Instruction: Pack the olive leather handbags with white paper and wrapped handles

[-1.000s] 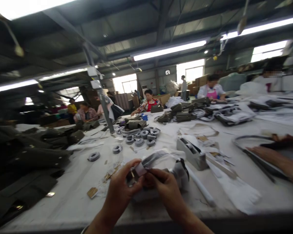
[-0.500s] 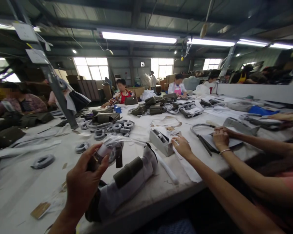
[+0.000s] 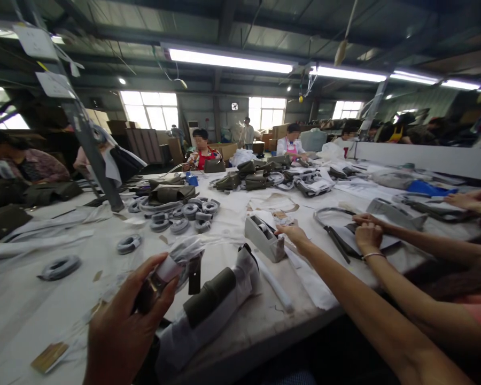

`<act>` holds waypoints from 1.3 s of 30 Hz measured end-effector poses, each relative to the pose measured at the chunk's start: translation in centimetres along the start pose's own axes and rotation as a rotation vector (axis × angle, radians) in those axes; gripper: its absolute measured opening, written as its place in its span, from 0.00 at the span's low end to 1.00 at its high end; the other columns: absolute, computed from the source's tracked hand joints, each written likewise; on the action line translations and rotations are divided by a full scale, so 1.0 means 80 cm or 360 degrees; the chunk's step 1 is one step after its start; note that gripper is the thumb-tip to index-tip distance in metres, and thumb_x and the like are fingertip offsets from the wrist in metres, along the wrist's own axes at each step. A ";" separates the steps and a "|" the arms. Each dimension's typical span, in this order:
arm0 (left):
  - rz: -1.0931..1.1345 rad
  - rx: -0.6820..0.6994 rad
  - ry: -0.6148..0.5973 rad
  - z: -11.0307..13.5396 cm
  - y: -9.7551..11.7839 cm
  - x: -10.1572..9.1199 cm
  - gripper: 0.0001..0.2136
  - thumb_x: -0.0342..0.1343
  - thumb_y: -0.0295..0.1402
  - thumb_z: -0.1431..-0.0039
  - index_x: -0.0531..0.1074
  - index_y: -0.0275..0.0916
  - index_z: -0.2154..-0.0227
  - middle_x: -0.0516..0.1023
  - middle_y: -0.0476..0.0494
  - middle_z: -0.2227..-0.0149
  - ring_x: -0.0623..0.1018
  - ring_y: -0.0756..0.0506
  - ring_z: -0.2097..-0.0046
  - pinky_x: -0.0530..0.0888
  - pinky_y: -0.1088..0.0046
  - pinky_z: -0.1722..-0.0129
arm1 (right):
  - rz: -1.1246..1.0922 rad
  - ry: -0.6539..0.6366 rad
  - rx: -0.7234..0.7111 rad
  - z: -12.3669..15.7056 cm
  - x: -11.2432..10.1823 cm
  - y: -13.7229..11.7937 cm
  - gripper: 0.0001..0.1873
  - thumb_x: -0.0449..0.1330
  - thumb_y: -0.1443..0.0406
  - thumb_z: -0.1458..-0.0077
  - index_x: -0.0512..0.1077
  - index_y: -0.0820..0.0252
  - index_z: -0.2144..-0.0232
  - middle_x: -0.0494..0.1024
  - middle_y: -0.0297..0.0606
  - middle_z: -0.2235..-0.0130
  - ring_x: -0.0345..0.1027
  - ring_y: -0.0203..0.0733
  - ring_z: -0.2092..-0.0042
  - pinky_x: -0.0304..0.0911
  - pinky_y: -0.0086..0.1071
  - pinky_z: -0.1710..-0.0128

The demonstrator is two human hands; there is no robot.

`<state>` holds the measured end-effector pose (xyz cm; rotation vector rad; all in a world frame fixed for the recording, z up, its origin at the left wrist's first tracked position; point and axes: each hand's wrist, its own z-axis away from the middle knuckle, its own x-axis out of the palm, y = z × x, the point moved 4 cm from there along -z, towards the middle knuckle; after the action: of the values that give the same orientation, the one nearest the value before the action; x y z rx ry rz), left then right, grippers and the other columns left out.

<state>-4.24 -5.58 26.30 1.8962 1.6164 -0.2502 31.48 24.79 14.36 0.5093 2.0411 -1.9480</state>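
Note:
My left hand [image 3: 124, 326] is low on the left, closed round a small dark buckle piece with a white wrapping [image 3: 162, 272]. A black tab hangs just beside it. Under that lies an olive bag part in white wrapping [image 3: 212, 299]. My right arm stretches forward, and my right hand [image 3: 292, 233] touches the near end of a grey tape dispenser [image 3: 262, 238]. Its fingers are pressed together there, and what they pinch is too small to make out.
Grey rolls of strapping [image 3: 184, 211] lie mid-table, with olive bags [image 3: 244, 181] farther back and on the left. A co-worker's arm with a bracelet [image 3: 371, 238] rests on a flat piece at the right. Several people work beyond. A slanted metal post [image 3: 92, 149] rises at the left.
My right hand left the buckle piece and reached out to the tape dispenser. The view swung right and my left hand sank lower, still gripping the piece.

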 end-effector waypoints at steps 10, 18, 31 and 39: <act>0.0081 -0.0085 0.0027 0.003 -0.002 0.008 0.19 0.55 0.52 0.40 0.73 0.51 0.50 0.80 0.51 0.64 0.78 0.47 0.71 0.72 0.73 0.72 | -0.0508 -0.0001 0.0208 0.069 -0.015 0.049 0.18 0.71 0.55 0.56 0.80 0.66 0.71 0.82 0.47 0.69 0.76 0.42 0.69 0.72 0.32 0.68; 0.0082 -0.0137 -0.0008 0.007 -0.001 0.008 0.19 0.57 0.49 0.39 0.72 0.51 0.47 0.81 0.51 0.61 0.80 0.46 0.68 0.72 0.74 0.69 | -0.0621 0.0174 0.0351 0.068 0.008 0.062 0.13 0.74 0.63 0.58 0.75 0.65 0.79 0.79 0.41 0.76 0.66 0.31 0.80 0.66 0.24 0.80; 0.0281 -0.0106 -0.0003 0.009 0.013 0.007 0.18 0.59 0.46 0.41 0.74 0.46 0.50 0.81 0.49 0.61 0.80 0.47 0.66 0.73 0.75 0.68 | -0.0623 0.0181 0.0047 0.140 0.006 0.029 0.23 0.73 0.51 0.61 0.79 0.65 0.71 0.81 0.42 0.70 0.67 0.33 0.77 0.69 0.30 0.73; 0.0382 0.0001 0.0012 0.012 0.027 0.011 0.16 0.60 0.41 0.39 0.73 0.44 0.50 0.83 0.48 0.58 0.81 0.48 0.64 0.75 0.78 0.66 | -0.0876 -0.0375 -0.0558 0.261 0.049 -0.150 0.14 0.68 0.55 0.47 0.80 0.59 0.65 0.81 0.38 0.68 0.70 0.36 0.72 0.68 0.31 0.68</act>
<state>-1.80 -5.46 25.81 2.0707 1.3766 -0.1424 21.80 3.84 22.32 -0.3813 2.4552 -1.7240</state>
